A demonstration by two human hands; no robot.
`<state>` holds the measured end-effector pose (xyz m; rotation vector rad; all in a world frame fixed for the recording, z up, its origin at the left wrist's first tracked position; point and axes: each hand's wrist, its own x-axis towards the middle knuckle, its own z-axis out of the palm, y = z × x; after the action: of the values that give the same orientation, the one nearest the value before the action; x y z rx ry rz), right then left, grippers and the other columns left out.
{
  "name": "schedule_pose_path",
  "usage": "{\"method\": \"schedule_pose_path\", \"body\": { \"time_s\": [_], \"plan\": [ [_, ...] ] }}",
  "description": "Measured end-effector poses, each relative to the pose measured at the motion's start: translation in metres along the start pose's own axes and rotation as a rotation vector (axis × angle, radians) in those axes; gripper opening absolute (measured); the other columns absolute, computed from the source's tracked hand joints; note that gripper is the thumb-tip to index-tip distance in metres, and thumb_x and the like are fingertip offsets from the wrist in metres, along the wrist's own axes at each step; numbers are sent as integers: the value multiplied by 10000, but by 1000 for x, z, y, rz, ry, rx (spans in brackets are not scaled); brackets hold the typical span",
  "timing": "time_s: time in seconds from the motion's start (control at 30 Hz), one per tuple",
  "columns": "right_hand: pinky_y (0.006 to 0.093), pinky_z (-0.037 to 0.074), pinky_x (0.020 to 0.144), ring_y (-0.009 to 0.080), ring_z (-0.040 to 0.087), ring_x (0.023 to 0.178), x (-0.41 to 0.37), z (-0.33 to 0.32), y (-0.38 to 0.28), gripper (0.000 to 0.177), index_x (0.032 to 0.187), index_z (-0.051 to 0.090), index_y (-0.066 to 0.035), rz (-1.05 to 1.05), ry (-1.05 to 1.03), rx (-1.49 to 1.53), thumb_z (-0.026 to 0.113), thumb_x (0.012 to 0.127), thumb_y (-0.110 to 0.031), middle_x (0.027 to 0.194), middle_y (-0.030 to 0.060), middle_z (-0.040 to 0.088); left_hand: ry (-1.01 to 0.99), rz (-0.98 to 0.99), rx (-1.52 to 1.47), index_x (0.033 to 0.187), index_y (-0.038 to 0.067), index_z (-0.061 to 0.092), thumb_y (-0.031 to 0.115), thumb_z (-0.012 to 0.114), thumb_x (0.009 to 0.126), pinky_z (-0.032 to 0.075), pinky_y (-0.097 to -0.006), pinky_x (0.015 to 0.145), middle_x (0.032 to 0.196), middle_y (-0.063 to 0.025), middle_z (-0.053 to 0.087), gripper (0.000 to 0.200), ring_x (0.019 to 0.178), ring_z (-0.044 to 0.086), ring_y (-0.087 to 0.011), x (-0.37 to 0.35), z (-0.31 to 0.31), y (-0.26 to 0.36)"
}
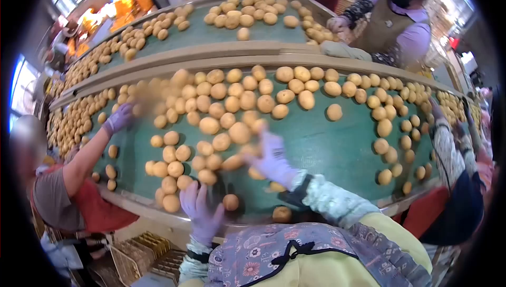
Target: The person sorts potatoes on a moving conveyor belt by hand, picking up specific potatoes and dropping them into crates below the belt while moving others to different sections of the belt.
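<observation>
Many round yellow-brown potatoes [247, 99] lie on a green conveyor belt [327, 144]. My left hand [200, 210], in a lilac glove, is low at the belt's near edge with its fingers spread, just below a cluster of potatoes [169, 184]; nothing shows in it. My right hand [271, 158], also gloved in lilac, reaches over the middle of the belt, slightly blurred, with its fingers apart beside several potatoes [240, 133]. A single potato [230, 202] sits right of my left hand, and another potato [282, 213] is near the front edge.
A person in a red apron [100, 205] reaches over the belt at the left. Another person's patterned sleeve [447, 152] is at the right. Behind a wooden divider [284, 57] runs a second belt, with a masked person [392, 20] beside it. Crates [139, 255] stand below left.
</observation>
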<state>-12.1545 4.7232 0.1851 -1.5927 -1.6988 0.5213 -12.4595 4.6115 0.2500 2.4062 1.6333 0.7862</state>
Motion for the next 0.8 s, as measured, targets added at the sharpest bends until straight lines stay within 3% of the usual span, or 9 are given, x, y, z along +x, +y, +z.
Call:
{"method": "schedule_pose_path", "body": {
  "time_s": [0.1, 0.17, 0.23, 0.27, 0.33, 0.43, 0.5, 0.63, 0.8],
  "plan": [
    [539, 598, 853, 447, 724, 959, 24, 61, -75, 615, 1340, 685, -2, -404, 93, 345, 867, 946, -437, 1034, 210, 721, 54, -23, -20, 1674, 59, 522, 341, 819, 963, 265, -708, 1345, 1731, -242, 480, 820, 1619, 403, -480, -26, 6, -29],
    [531, 614, 957, 449, 745, 1079, 71, 50, -91, 355, 1257, 759, -61, -451, -659, 331, 767, 1040, -342, 1149, 195, 776, 71, -179, -109, 1707, 54, 483, 261, 786, 997, 279, -644, 1365, 1768, -252, 442, 799, 1651, 369, -487, -32, 2, -46],
    [505, 593, 966, 411, 731, 1088, 130, 36, -97, 266, 1145, 764, -98, -280, -417, 81, 781, 1001, -320, 1088, 175, 745, 114, -209, -210, 1695, 45, 491, 217, 781, 999, 299, -608, 1366, 1760, -258, 450, 773, 1640, 384, -485, -33, -2, -65],
    [505, 593, 966, 411, 731, 1088, 156, 23, -85, 266, 1145, 764, -98, -289, -434, 74, 781, 1001, -320, 1088, 175, 745, 124, -226, -215, 1695, 45, 491, 217, 781, 999, 299, -608, 1366, 1760, -258, 450, 773, 1640, 384, -485, -33, -5, -67],
    [587, 529, 1058, 409, 715, 1182, 191, -1, -36, 478, 1341, 757, -127, -221, 57, -233, 722, 1024, -484, 1260, 161, 756, 139, -230, -249, 1669, 35, 516, 192, 779, 994, 316, -611, 1351, 1735, -256, 475, 741, 1620, 411, -474, -22, -19, -68],
    [746, 244, 1302, 538, 334, 1670, 149, 13, 0, 831, 1708, 562, -179, -195, -18, -460, 699, 1032, -643, 1759, 350, 424, 146, -173, -196, 1599, 33, 576, 203, 833, 930, 351, -622, 1318, 1697, -241, 506, 737, 1571, 444, -484, -17, -31, -89],
    [756, 255, 1308, 559, 367, 1646, 96, 25, -28, 869, 1725, 534, -168, -400, 21, -511, 741, 1010, -618, 1745, 357, 436, 119, -176, -179, 1589, 42, 593, 233, 863, 904, 359, -627, 1309, 1685, -232, 524, 761, 1549, 461, -492, -15, -43, -100],
    [607, 314, 1372, 506, 458, 1610, -5, -1, -101, 754, 1600, 646, -96, -278, -422, -65, 827, 980, -485, 1651, 282, 583, 87, -132, -178, 1598, 44, 593, 219, 872, 903, 354, -619, 1314, 1687, -218, 529, 769, 1554, 468, -474, -16, -58, -124],
    [519, 558, 1180, 444, 684, 1339, -75, -65, -55, 668, 1562, 660, -33, 89, 178, -349, 852, 971, -278, 1512, 241, 690, 35, -62, -263, 1641, 47, 554, 169, 846, 929, 396, -565, 1317, 1701, -222, 510, 779, 1566, 479, -448, -14, -86, -150]
  ]
}}
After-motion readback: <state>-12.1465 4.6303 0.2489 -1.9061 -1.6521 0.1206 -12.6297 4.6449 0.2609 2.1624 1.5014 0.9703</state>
